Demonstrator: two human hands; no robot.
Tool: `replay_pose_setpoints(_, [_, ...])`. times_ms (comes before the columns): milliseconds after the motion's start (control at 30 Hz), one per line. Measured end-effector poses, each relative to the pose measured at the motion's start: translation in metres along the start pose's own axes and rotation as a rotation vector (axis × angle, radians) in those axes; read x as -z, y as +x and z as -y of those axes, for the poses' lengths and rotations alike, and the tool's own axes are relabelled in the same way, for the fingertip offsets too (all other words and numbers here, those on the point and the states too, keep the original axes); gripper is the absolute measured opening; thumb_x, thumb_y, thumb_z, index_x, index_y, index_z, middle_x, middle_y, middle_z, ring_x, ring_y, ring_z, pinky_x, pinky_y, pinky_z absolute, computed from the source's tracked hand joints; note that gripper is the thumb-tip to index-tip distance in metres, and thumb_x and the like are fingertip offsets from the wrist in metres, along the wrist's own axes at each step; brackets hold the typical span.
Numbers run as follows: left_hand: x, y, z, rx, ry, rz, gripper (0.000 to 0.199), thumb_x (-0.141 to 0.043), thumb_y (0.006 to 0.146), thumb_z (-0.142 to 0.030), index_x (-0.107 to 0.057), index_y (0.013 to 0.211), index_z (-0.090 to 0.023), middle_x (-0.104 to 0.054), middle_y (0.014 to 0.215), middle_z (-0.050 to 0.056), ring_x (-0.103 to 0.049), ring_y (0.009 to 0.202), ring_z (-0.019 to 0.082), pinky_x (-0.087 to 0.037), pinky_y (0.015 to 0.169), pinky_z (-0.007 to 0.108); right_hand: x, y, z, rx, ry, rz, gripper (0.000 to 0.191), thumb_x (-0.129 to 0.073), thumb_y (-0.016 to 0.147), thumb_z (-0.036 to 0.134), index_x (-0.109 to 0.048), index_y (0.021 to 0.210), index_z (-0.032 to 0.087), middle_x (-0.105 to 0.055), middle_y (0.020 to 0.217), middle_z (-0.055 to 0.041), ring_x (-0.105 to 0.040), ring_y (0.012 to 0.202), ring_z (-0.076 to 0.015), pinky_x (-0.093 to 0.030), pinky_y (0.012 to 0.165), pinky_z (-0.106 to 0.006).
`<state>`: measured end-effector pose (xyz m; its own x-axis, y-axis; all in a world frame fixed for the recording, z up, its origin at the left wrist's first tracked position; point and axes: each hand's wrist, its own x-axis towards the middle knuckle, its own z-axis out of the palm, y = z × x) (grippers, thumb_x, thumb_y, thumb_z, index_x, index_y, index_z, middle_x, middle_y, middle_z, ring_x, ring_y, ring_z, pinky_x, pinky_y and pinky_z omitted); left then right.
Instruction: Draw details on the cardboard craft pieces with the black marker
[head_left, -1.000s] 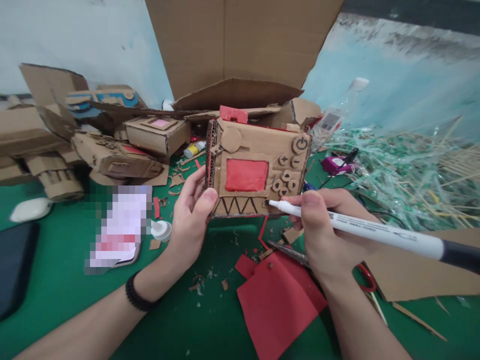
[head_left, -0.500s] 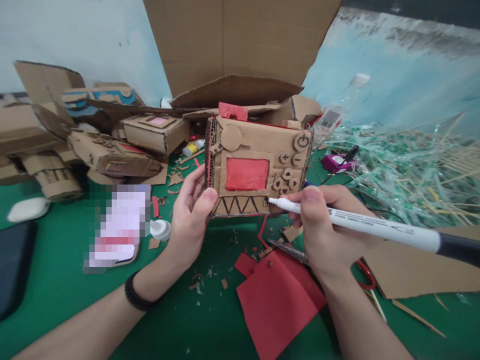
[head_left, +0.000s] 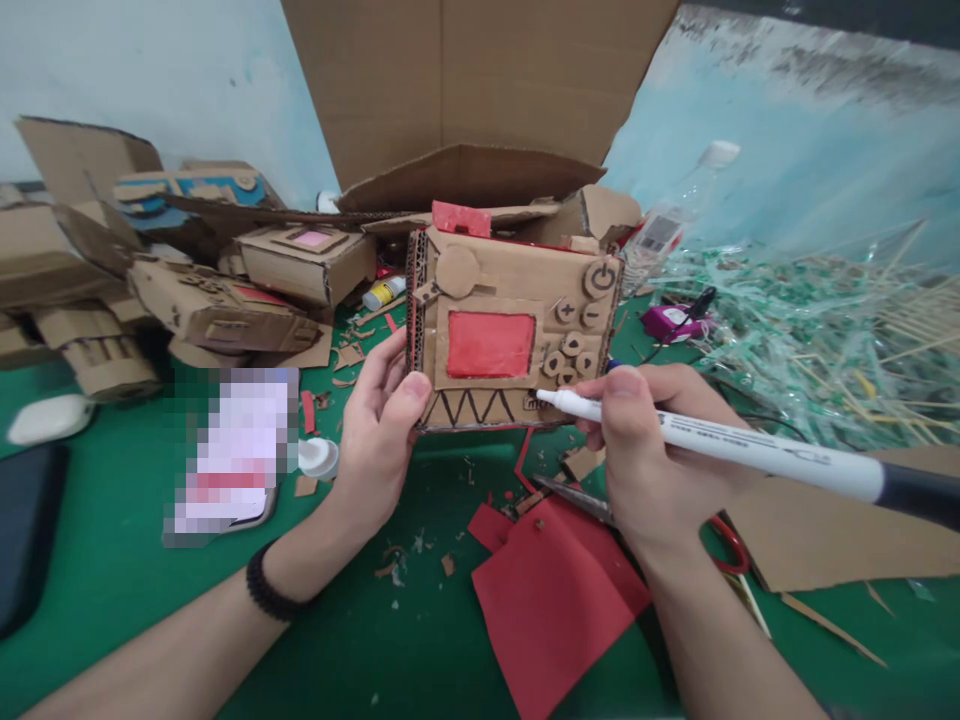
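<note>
My left hand (head_left: 382, 430) grips the left edge of a cardboard toy device (head_left: 491, 275), thumb on its front face. The device is held up, facing me, with a red screen panel (head_left: 491, 345), round cardboard buttons and a drawn black zigzag along the bottom. In my right hand (head_left: 649, 450) is a white marker (head_left: 750, 440) with a black end. Its tip meets the lower right of the device's face, by small black lettering. Below lie red sheets (head_left: 555, 600) and scissors (head_left: 727, 545), partly hidden behind my right hand.
On the green table (head_left: 330, 640), a phone (head_left: 240, 450) and a small white bottle (head_left: 319, 457) lie left of my hand. Cardboard models (head_left: 225, 305) stand farther back. At right are a plastic bottle (head_left: 675, 220), a purple object (head_left: 675, 323) and tangled plastic strips (head_left: 817, 340).
The marker tip has shifted slightly right across the device's face, and the black lettering beside it looks longer. Both hands keep their hold. The whole view has shifted slightly.
</note>
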<state>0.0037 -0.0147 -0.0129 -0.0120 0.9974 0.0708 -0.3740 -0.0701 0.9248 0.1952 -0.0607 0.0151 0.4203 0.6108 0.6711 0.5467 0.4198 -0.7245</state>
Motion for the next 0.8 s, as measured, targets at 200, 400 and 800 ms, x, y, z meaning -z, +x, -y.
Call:
replay_pose_setpoints(200, [-0.0001, 0.0004, -0.0006, -0.009, 0.002, 0.001, 0.052, -0.083, 0.092, -0.049, -0.067, 0.136, -0.026, -0.07, 0.154, 0.007, -0.059, 0.152, 0.033, -0.051, 0.126, 0.044, -0.0007, 0.0022, 0.0003, 0.0, 0.006, 0.0, 0.029, -0.075, 0.101, 0.039, -0.08, 0.078, 0.023, -0.074, 0.065, 0.0029, -0.062, 0.051, -0.0114, -0.05, 0.052, -0.027])
replay_pose_setpoints(400, [0.0032, 0.0017, 0.0015, -0.042, 0.027, 0.031, 0.058, -0.083, 0.092, -0.05, -0.064, 0.141, -0.025, -0.068, 0.155, 0.008, -0.058, 0.153, 0.031, -0.043, 0.132, 0.045, 0.0003, 0.0042, 0.0006, -0.081, 0.051, 0.064, 0.034, -0.073, 0.102, 0.045, -0.078, 0.077, 0.022, -0.074, 0.063, 0.0018, -0.061, 0.05, -0.0123, -0.05, 0.051, -0.027])
replay_pose_setpoints(800, [0.0067, 0.0041, 0.0066, -0.093, 0.05, 0.03, 0.068, -0.087, 0.087, -0.058, -0.064, 0.142, -0.026, -0.07, 0.153, 0.008, -0.06, 0.15, 0.033, -0.048, 0.129, 0.048, -0.001, 0.0063, 0.0058, -0.109, 0.078, 0.075, 0.033, -0.074, 0.101, 0.041, -0.078, 0.075, 0.021, -0.073, 0.062, 0.0022, -0.059, 0.048, -0.011, -0.047, 0.048, -0.025])
